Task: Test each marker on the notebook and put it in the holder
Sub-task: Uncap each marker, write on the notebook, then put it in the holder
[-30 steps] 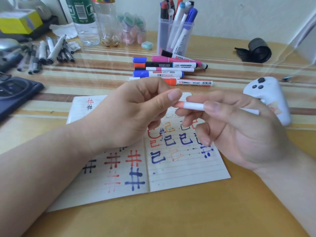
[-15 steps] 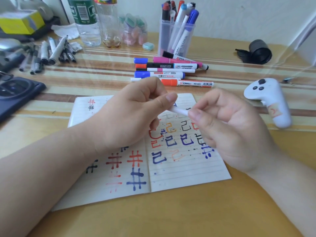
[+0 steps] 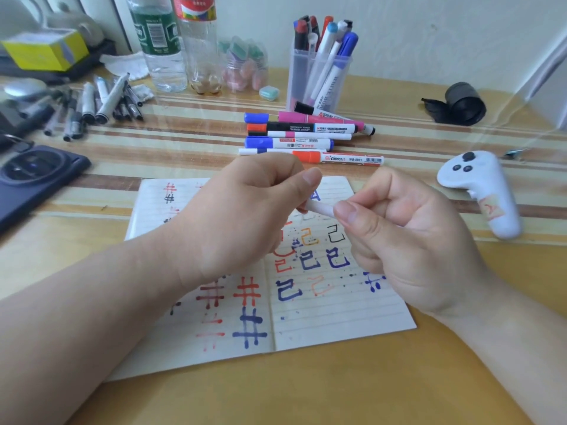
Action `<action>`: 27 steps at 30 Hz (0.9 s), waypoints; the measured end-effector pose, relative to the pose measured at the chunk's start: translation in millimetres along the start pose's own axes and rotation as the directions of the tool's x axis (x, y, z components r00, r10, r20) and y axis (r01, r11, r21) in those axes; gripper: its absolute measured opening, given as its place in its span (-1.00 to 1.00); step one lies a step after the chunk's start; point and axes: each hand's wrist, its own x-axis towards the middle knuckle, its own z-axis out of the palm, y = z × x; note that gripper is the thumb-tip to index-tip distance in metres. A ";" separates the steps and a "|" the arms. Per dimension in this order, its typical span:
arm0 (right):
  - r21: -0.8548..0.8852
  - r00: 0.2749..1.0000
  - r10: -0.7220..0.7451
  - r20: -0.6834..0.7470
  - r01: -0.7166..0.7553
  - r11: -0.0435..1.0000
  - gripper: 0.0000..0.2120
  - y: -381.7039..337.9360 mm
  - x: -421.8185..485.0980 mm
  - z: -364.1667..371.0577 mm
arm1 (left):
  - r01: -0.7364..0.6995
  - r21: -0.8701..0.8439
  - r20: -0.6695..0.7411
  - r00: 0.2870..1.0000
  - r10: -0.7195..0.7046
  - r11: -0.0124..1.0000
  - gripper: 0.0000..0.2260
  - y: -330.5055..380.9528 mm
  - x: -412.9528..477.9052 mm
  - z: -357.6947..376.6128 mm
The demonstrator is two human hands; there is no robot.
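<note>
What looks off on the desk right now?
Ink specks spatter the notebook's right page around the written marks. A pink marker lies slanted, unlike the parallel row beside the holder. Nothing looks spilled or broken.

Views: one, head-worn, wide-angle.
Position: above near edge of desk (image 3: 306, 394), over both forearms.
Facing: forward and down, toward wall (image 3: 429, 32) behind desk.
Nearness: close; left hand (image 3: 245, 216), right hand (image 3: 408, 240) and marker (image 3: 320, 208) fill mid-frame, notebook (image 3: 331, 314) just below.
Far field: holder (image 3: 296, 87) and bottles (image 3: 159, 50) at back edge, near top of frame.
Side limits: phone (image 3: 33, 182) cut off at left border, controller (image 3: 484, 191) inside right side.
Distortion: forearms stretched large at bottom corners.
Level: roughly level, back edge sloping slightly down to right.
</note>
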 end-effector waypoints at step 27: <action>-0.666 0.849 -0.512 -0.130 0.307 0.679 -0.70 -80.5 136.9 -7.0 | -0.093 0.256 -0.324 0.930 0.176 0.962 -0.85 -1.7 2.2 -17.5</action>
